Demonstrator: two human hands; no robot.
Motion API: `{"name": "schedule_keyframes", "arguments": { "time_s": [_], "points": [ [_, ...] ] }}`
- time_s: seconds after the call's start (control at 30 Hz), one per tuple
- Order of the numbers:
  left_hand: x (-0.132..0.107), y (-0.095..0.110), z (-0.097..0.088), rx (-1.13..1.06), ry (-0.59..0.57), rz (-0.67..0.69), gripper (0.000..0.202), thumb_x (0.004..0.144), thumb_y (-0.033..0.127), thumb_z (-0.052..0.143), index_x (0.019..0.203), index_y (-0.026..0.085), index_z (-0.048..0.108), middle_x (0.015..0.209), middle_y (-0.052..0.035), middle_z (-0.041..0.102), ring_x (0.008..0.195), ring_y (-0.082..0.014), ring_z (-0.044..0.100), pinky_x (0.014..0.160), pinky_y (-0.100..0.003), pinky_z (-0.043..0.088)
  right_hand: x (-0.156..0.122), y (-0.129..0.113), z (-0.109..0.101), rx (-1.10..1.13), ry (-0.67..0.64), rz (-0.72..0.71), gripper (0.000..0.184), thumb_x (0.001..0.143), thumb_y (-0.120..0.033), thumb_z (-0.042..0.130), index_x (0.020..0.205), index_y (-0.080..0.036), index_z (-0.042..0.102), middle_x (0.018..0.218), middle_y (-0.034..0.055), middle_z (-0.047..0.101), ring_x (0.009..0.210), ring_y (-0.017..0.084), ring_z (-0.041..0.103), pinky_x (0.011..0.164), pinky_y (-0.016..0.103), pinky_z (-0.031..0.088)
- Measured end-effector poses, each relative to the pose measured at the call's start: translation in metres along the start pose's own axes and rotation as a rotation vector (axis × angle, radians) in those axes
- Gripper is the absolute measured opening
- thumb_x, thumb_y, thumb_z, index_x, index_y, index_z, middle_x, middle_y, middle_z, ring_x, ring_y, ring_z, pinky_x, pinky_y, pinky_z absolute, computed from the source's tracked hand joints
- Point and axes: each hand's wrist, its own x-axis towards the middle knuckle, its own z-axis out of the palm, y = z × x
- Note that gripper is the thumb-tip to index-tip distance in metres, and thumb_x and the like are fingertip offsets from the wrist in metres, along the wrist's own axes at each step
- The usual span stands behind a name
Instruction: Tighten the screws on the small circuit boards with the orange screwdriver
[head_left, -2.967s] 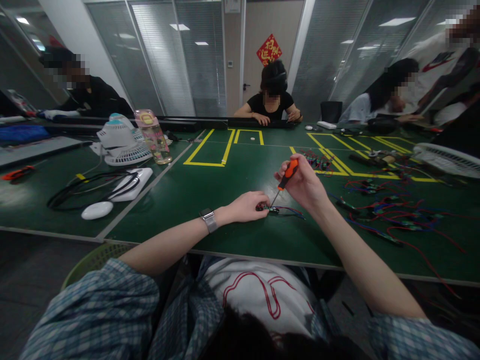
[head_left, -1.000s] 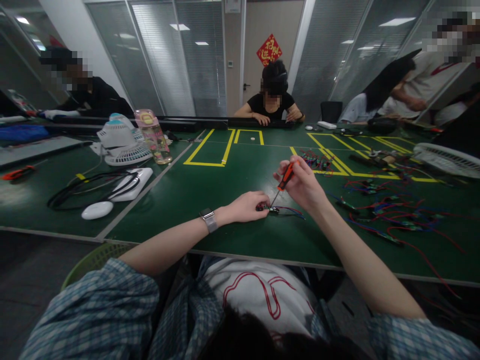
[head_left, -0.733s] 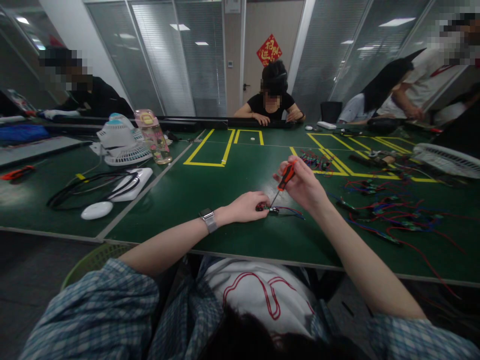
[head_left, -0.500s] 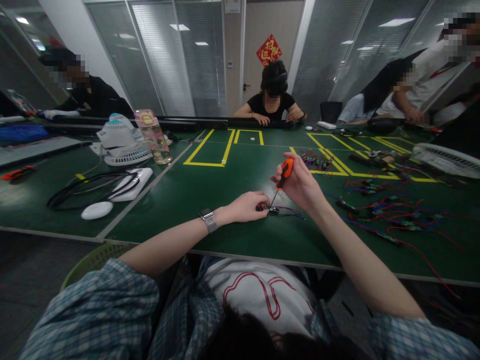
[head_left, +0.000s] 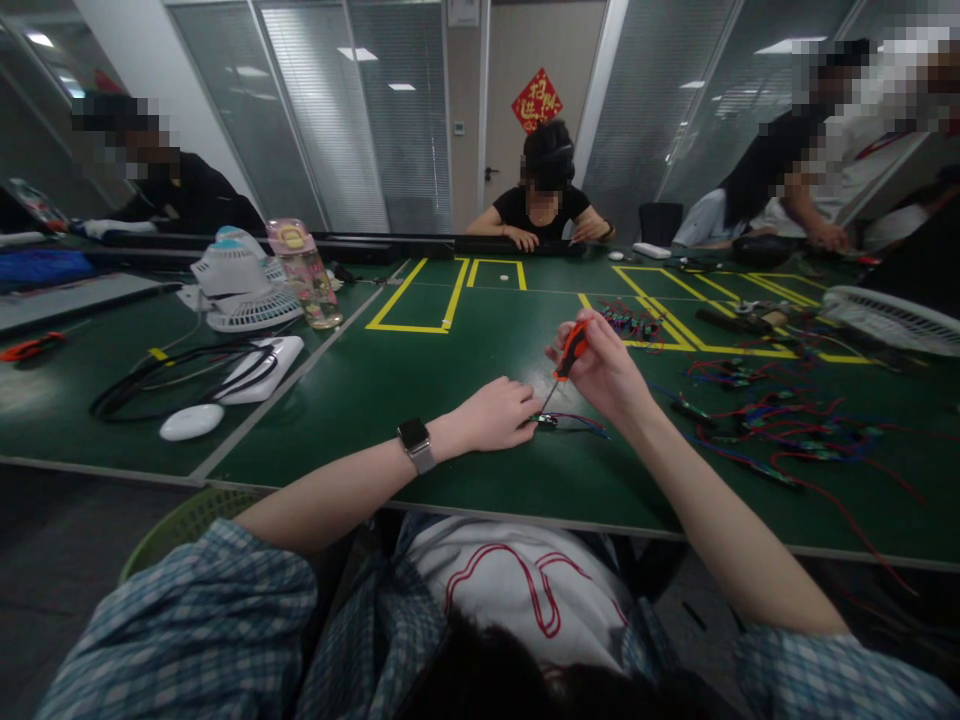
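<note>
My right hand grips an orange and black screwdriver, its thin shaft slanting down to the left. The tip meets a small wired circuit board on the green table. My left hand lies over the board's left end, fingers closed on it and hiding that part. Red and blue wires trail from the board to the right. A watch is on my left wrist.
Several wired circuit boards lie at right, with another bunch behind my right hand. At left are a white fan, a bottle, a coiled black cable and a white mouse. People sit across the table.
My left hand has rolled over and flattened, so the board's left end is now covered. My right hand has lowered slightly and the screwdriver handle has tilted further right.
</note>
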Motion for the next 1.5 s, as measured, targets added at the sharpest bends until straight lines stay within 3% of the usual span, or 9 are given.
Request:
{"name": "schedule_keyframes", "arguments": {
  "time_s": [0.1,0.23,0.53,0.7,0.87,0.97,1.07,1.27,1.5],
  "points": [
    [0.001,0.007,-0.002,0.230,0.032,0.087,0.027,0.097,0.026,0.044,0.088,0.012,0.065,0.088,-0.0129,0.064,0.084,-0.0238,0.057,0.077,-0.038,0.038,0.000,0.000,0.000,0.026,0.002,0.007,0.029,0.067,-0.039,0.084,0.084,-0.030,0.063,0.077,-0.0081,0.064,0.070,0.008,0.060,0.078,0.026,0.057],
    [0.001,0.010,-0.001,0.329,0.054,0.121,0.028,0.097,0.024,0.044,0.085,0.012,0.065,0.082,-0.0129,0.064,0.081,-0.0245,0.055,0.074,-0.039,0.035,0.001,0.001,-0.001,0.035,0.004,0.003,0.029,0.067,-0.039,0.085,0.085,-0.030,0.064,0.078,-0.0083,0.065,0.071,0.008,0.061,0.080,0.026,0.057],
    [-0.001,0.012,-0.002,0.329,0.068,0.114,0.027,0.098,0.022,0.044,0.085,0.011,0.065,0.082,-0.0121,0.064,0.080,-0.0243,0.056,0.074,-0.039,0.034,0.001,0.003,-0.003,-0.019,0.008,-0.025,0.026,0.071,-0.042,0.081,0.087,-0.030,0.064,0.077,-0.0081,0.065,0.071,0.008,0.062,0.080,0.027,0.057],
    [-0.001,0.012,-0.001,0.307,0.057,0.105,0.025,0.097,0.022,0.046,0.086,0.011,0.065,0.083,-0.0130,0.065,0.081,-0.0242,0.057,0.074,-0.039,0.035,0.001,0.002,0.000,-0.050,-0.011,-0.023,0.029,0.075,-0.046,0.076,0.098,-0.033,0.064,0.076,-0.0073,0.066,0.069,0.009,0.062,0.077,0.027,0.057],
    [-0.001,0.012,-0.001,0.307,0.055,0.101,0.027,0.098,0.023,0.044,0.086,0.011,0.065,0.083,-0.0126,0.065,0.081,-0.0238,0.057,0.073,-0.039,0.035,0.001,0.002,0.000,-0.016,-0.043,0.020,0.025,0.077,-0.049,0.073,0.092,-0.032,0.063,0.074,-0.0072,0.064,0.066,0.009,0.061,0.076,0.027,0.057],
    [-0.001,0.012,-0.002,0.300,0.054,0.094,0.027,0.098,0.024,0.043,0.086,0.012,0.064,0.083,-0.0122,0.065,0.081,-0.0241,0.058,0.074,-0.039,0.036,0.000,0.001,0.000,0.016,-0.027,0.019,0.029,0.071,-0.048,0.080,0.088,-0.031,0.063,0.077,-0.0075,0.064,0.069,0.009,0.060,0.077,0.026,0.057],
    [-0.001,0.010,-0.001,0.240,0.048,0.070,0.025,0.098,0.027,0.045,0.090,0.012,0.064,0.086,-0.0118,0.064,0.083,-0.0240,0.059,0.075,-0.038,0.038,0.001,0.000,-0.001,0.001,0.004,0.001,0.031,0.067,-0.042,0.084,0.086,-0.030,0.063,0.079,-0.0077,0.064,0.070,0.009,0.060,0.080,0.027,0.057],
    [-0.003,0.000,0.004,-0.062,0.024,-0.075,0.019,0.093,0.033,0.055,0.097,0.015,0.061,0.094,-0.0071,0.063,0.085,-0.0195,0.058,0.077,-0.031,0.043,0.002,0.002,-0.002,-0.070,-0.030,-0.035,0.024,0.078,-0.045,0.073,0.097,-0.033,0.063,0.077,-0.0061,0.063,0.070,0.011,0.060,0.078,0.030,0.056],
    [-0.003,-0.006,0.005,-0.357,0.032,-0.107,0.013,0.086,0.022,0.058,0.096,0.016,0.061,0.092,-0.0042,0.061,0.084,-0.0160,0.057,0.074,-0.025,0.044,0.000,0.001,0.001,-0.037,-0.083,0.022,0.021,0.082,-0.049,0.069,0.090,-0.032,0.060,0.074,-0.0060,0.062,0.067,0.010,0.059,0.076,0.027,0.055]
  ]
}}
